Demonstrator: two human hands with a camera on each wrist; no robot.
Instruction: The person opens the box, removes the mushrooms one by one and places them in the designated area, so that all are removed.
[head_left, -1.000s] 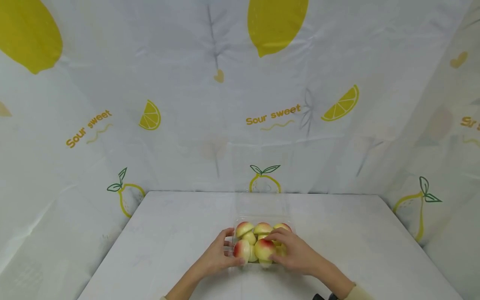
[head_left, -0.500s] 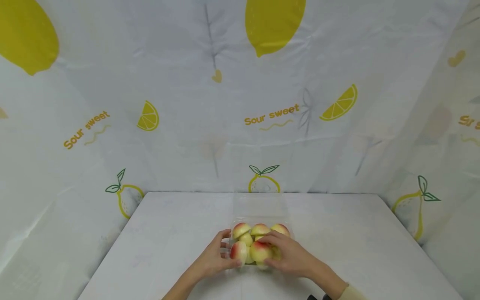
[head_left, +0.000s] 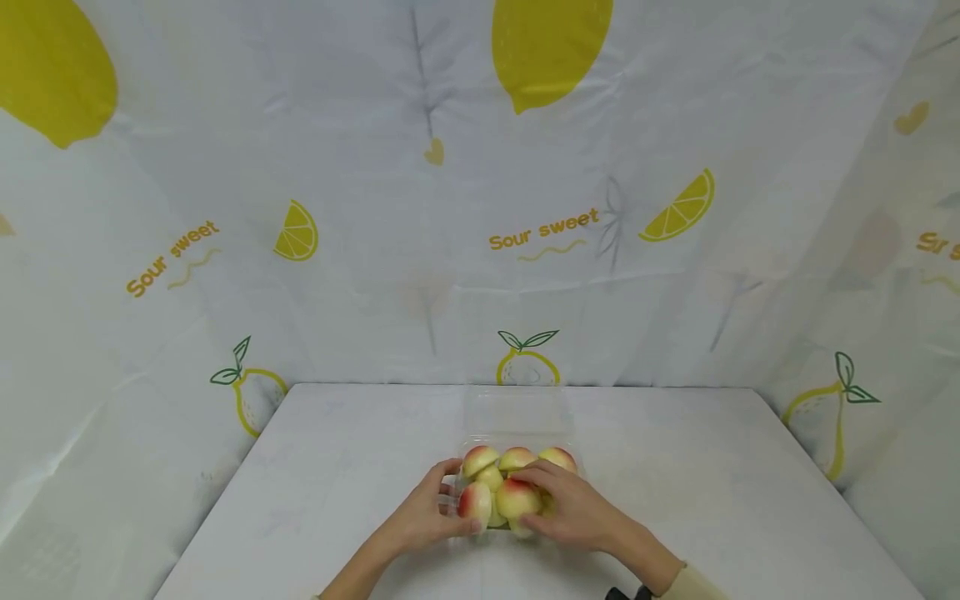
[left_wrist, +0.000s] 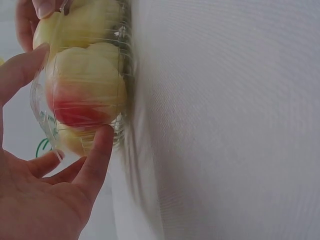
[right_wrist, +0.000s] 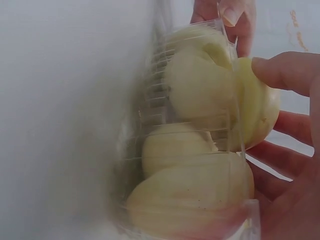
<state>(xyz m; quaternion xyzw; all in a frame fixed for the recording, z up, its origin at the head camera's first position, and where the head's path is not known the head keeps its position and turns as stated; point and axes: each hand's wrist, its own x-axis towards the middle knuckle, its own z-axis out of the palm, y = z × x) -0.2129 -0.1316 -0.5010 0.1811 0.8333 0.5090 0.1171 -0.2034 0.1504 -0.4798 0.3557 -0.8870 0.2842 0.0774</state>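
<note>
Roughly centred at the near side of the white table (head_left: 337, 467): a clear plastic box (right_wrist: 254, 220) loaded with yellow-and-red fruit, peach-like. Left hand (head_left: 429, 512) wrapped round the box's left end, thumb at the near corner, fingers curved along the side wall; it has hold of the box, no fruit. Likely a brace, since so light a shell could slide when pushed from the other side. Right hand (head_left: 573, 510) half closed about one fruit, the held peach (head_left: 519, 497), middle of the near row; thumb on the near side, fingers bent over the far side. That peach sits proud of the rim in the right wrist view, probably because smaller pale fruit is packed beneath; whether the hand bears its weight, cannot tell. Left-hand neighbour, the near-left peach (head_left: 476, 502), lies red side outward against the wall. Back row: three more, the back-left peach (head_left: 480, 460) the clearest. Far right of the box hidden by the hand. Transparent lid (head_left: 517, 411) raised behind, presumably to leave the top accessible; exact tilt hard to read against the lemon-print cloth (head_left: 360, 317).
</note>
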